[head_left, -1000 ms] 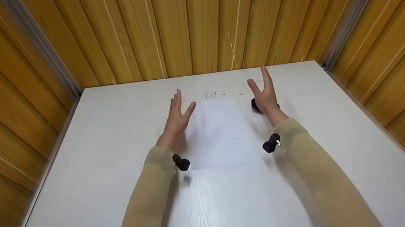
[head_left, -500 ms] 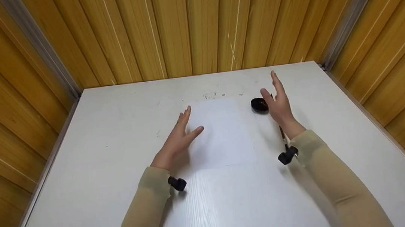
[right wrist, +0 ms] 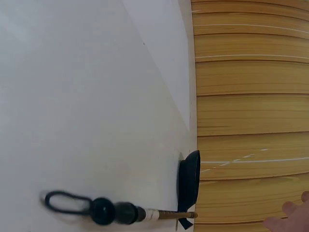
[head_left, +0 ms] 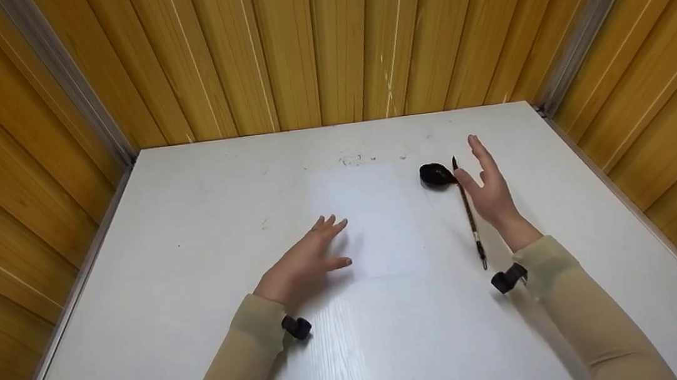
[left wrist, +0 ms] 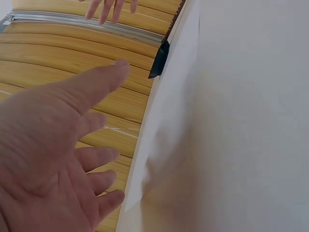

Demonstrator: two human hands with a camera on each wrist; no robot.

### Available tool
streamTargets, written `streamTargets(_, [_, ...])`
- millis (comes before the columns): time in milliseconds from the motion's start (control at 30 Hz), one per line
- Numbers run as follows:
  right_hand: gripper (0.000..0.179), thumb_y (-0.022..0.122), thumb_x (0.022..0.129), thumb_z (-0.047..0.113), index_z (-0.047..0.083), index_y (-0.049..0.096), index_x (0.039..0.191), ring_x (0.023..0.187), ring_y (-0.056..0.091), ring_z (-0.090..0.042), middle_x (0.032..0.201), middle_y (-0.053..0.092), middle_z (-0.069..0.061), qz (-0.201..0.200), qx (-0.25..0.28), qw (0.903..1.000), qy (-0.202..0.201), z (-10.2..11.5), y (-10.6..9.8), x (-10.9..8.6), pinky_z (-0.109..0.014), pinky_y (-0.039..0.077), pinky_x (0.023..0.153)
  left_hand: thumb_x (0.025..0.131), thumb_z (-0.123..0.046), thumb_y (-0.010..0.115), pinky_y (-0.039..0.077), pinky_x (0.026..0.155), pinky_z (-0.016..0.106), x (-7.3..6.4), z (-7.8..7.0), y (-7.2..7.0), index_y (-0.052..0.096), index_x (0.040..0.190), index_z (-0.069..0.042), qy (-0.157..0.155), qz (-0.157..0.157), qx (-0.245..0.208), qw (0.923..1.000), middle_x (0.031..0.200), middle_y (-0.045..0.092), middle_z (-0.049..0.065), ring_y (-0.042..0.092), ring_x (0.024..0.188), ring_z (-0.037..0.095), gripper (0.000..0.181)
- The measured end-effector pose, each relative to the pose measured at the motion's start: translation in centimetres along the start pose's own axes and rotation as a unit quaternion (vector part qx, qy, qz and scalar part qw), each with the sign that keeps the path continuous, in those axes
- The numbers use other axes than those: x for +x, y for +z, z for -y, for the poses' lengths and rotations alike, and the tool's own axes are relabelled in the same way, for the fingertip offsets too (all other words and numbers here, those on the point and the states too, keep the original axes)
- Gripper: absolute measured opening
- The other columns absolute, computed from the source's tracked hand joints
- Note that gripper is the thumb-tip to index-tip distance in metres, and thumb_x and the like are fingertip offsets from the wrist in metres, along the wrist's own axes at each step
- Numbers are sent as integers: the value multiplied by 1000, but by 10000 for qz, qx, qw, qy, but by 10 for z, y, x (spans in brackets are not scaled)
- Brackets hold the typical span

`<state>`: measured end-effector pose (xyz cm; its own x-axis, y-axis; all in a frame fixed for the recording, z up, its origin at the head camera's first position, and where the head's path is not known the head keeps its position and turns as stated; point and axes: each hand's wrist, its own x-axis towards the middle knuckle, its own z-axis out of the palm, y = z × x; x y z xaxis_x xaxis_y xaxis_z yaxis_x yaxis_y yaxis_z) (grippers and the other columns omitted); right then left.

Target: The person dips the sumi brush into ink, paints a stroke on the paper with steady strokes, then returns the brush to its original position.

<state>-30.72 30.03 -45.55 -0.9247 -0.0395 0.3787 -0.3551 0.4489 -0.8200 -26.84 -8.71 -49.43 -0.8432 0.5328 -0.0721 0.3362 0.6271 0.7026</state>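
Observation:
A sheet of white paper (head_left: 376, 217) lies on the white table. My left hand (head_left: 308, 259) is held over the paper's left side, fingers spread and holding nothing; its palm and thumb (left wrist: 96, 82) show in the left wrist view. To the right of the paper is a small black ink dish (head_left: 436, 175). A brown-handled calligraphy brush (head_left: 470, 220) rests against the dish, dark tip toward the back, hanging loop (right wrist: 65, 202) toward the front. Just right of the brush hovers my right hand (head_left: 493, 196), fingers straight, nothing in it; its thumb overlaps the brush in the head view.
Yellow wood-patterned panels (head_left: 323, 47) wall in the back and both sides of the table (head_left: 140, 337). Metal posts (head_left: 69, 80) stand in the corners. A small black camera (head_left: 296, 328) is fixed at each sleeve cuff.
Both hands have drawn back toward the front. The right one has also shifted right, uncovering the dish and brush; the left hand has turned its fingers over the paper.

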Motion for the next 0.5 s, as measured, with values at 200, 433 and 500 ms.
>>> streamTargets(200, [74,59,105,30,18,19,166,161,14,-35,175,13,-7,52,-216,9997,44,-5,-15,-8,-69,15,125,97,-32,72,22,130,49,-3,-1,6,42,158,-16,121,233,731,9970,172,25,8,14,162,28,70])
streamTargets(433, [68,64,102,20,7,33,160,158,20,-40,171,24,-16,143,-951,9948,-323,-18,-28,-17,-68,20,124,93,-27,77,24,129,51,-2,-4,11,52,152,-13,-29,328,917,9952,169,31,10,19,161,31,65])
streamTargets(500, [66,66,100,16,3,37,158,156,25,-42,168,29,-20,187,-1250,9906,-515,-20,-31,-20,-66,23,124,93,-26,78,24,129,51,-1,-5,12,55,149,-12,-76,326,904,9953,169,32,10,19,161,32,62])
